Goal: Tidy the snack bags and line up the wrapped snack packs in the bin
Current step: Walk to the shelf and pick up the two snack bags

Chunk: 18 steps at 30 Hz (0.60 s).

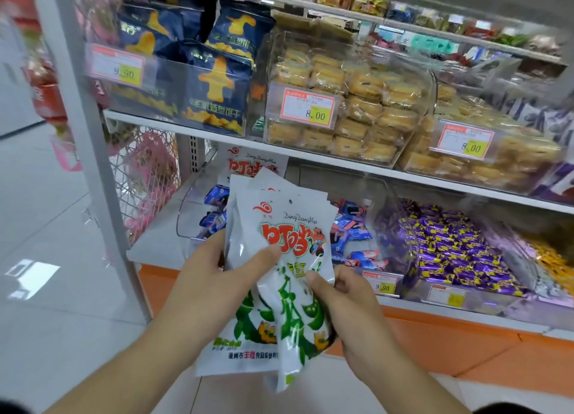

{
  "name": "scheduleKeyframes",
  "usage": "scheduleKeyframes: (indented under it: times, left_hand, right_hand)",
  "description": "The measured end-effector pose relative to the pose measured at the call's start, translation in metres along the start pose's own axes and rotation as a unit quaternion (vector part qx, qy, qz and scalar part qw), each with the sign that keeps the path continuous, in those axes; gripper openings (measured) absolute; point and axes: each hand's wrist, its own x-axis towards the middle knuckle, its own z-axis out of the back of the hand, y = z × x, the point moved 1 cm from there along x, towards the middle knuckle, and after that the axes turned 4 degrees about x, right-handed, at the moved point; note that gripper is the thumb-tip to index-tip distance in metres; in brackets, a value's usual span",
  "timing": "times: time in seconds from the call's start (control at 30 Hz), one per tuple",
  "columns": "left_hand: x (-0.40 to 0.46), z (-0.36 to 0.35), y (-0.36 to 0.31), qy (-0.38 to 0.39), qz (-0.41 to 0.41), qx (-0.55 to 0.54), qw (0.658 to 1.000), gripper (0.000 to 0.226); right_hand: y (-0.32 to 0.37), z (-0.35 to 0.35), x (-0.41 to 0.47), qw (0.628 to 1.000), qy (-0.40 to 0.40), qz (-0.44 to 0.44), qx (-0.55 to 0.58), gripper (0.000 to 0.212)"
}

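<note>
**Bare arms, nothing worn**

We see two forearms reaching in from the lower edge of the head view, both uncovered along their whole visible length: no sleeve or cuff appears on either one. Our left hand [214, 273] and our right hand [344, 298] are ungloved, and we can make out no ring, watch or band on the fingers and wrists that show. The thumbnails we can see look short and plain. At the bottom corners, small dark patches are too cropped to identify.
</note>
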Motion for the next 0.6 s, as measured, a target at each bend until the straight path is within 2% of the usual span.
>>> scheduleKeyframes:
  times: [0.07, 0.13, 0.23, 0.33, 0.5, 0.6]
  left_hand:
    - [0.005, 0.003, 0.004, -0.011, 0.002, 0.014, 1.0, 0.014]
    - [0.007, 0.008, 0.007, 0.003, 0.01, 0.004, 1.0, 0.016]
    - [0.009, 0.013, 0.012, 0.023, 0.023, -0.037, 0.999, 0.019]
    - [0.01, 0.013, 0.017, 0.05, 0.024, -0.046, 0.997, 0.019]
    - [0.008, 0.01, 0.021, 0.12, 0.046, -0.026, 0.991, 0.018]
    - [0.011, 0.016, 0.019, 0.128, 0.026, 0.005, 0.991, 0.02]
  right_hand:
    - [-0.003, -0.001, 0.0, 1.0, 0.019, -0.016, -0.007, 0.016]
    - [-0.001, 0.001, 0.002, 0.998, 0.053, -0.037, 0.016, 0.012]
    - [0.016, 0.01, 0.005, 0.989, 0.087, -0.065, 0.098, 0.036]
    - [0.03, 0.018, 0.01, 0.982, 0.1, -0.048, 0.151, 0.048]
    - [0.037, 0.021, 0.01, 0.986, 0.064, 0.025, 0.15, 0.021]
    - [0.032, 0.02, 0.01, 0.987, 0.046, 0.074, 0.138, 0.022]
